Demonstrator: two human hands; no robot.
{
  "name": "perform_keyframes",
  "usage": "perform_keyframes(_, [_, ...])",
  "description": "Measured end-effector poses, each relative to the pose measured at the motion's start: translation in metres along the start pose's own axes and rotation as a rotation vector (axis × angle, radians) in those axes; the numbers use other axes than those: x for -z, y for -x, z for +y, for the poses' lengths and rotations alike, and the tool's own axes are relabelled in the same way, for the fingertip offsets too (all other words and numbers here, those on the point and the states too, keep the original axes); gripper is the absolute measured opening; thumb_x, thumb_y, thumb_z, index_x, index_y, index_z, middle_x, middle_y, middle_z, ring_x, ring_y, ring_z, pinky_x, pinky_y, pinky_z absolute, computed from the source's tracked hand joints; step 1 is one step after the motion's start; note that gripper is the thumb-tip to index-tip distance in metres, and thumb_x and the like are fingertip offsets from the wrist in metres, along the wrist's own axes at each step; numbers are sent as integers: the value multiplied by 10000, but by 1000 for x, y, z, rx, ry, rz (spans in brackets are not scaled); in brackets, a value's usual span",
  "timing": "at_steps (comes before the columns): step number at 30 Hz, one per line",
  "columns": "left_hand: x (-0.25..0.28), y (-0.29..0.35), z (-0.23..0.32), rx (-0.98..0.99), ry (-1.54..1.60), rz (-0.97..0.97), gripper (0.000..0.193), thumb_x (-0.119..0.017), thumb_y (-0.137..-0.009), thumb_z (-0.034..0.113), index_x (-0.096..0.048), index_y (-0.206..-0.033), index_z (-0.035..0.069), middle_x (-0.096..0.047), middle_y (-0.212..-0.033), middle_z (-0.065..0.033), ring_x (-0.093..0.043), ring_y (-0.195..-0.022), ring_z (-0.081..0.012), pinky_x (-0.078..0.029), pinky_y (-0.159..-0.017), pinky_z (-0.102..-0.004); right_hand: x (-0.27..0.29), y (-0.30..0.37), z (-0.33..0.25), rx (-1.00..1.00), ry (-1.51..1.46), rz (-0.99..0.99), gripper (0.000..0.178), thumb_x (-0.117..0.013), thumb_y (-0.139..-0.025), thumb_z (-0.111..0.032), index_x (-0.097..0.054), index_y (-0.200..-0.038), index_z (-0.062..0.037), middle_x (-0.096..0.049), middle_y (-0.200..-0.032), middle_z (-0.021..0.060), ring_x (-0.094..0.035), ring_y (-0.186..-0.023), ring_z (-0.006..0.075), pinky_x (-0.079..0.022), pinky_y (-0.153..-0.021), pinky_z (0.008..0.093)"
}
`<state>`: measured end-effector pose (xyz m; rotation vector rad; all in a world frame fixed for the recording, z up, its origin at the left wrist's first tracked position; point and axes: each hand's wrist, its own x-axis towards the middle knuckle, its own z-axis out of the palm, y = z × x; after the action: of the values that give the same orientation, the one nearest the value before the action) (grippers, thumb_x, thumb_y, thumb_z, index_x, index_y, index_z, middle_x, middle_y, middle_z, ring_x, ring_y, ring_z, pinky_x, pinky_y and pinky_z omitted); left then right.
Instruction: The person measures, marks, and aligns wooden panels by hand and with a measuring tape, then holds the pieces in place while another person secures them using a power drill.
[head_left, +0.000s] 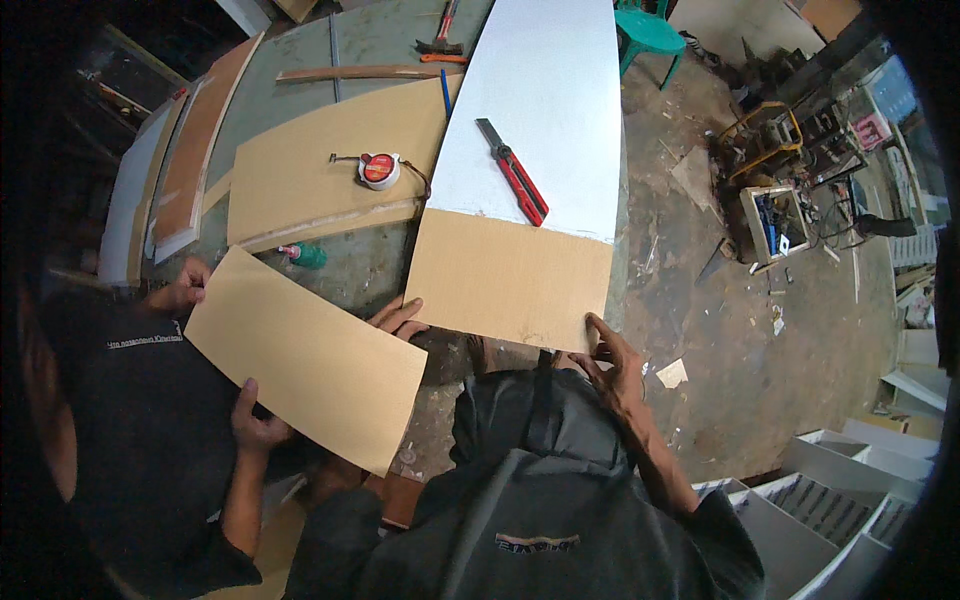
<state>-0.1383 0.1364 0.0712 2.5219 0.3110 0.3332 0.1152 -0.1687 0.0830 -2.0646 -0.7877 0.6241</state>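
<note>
A tan board (510, 280) lies in front of me, its far edge meeting a long white panel (540, 90); whether it overlaps the panel I cannot tell. My right hand (610, 365) pinches its near right corner, thumb at the edge and fingers bent below. At the near left corner, my left hand (398, 315) grips the edge, its wrist hidden behind another tan board (310, 355). A co-worker at my left holds that second board with both hands (262, 425). A red utility knife (522, 185) with its blade out rests on the white panel.
On the green-grey table (390, 35) are a curved tan panel (330, 130), tape measure (379, 170), green bottle (308, 256), blue pen (446, 92), hammer (441, 40) and wood strip (360, 72). A green chair (648, 32) and tool crate (775, 225) stand on the littered floor.
</note>
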Motion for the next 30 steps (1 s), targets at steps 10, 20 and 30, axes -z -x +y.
perform_keyframes(10, [-1, 5, 12, 17, 27, 272, 290, -659, -887, 17, -638, -1175, -13, -624, -1211, -179, -654, -1035, -241, -504, -938, -351, 10, -4, -13, 268, -13, -28, 561, -776, -839, -93, -570, -1358, -36, -672, -1027, 196, -710, -849, 279, -585, -745, 373])
perform_keyframes(20, [-13, -27, 10, 519, 730, 531, 297, -712, -867, 87, -637, -1136, -17, -677, -1010, -148, -649, -856, -163, -503, -750, -300, 17, -5, -4, -1, -172, -16, 599, -817, -815, -156, -580, -1355, -58, -688, -1084, 176, -715, -928, 271, -597, -805, 371])
perform_keyframes(30, [-67, -40, -1, 639, 633, 417, 391, -782, -820, 238, -661, -1089, -17, -693, -819, -128, -649, -730, -184, -520, -688, -344, 8, -4, 10, -145, -85, 78, 525, -770, -863, -170, -597, -1358, -141, -647, -1201, 190, -686, -1026, 304, -579, -854, 392])
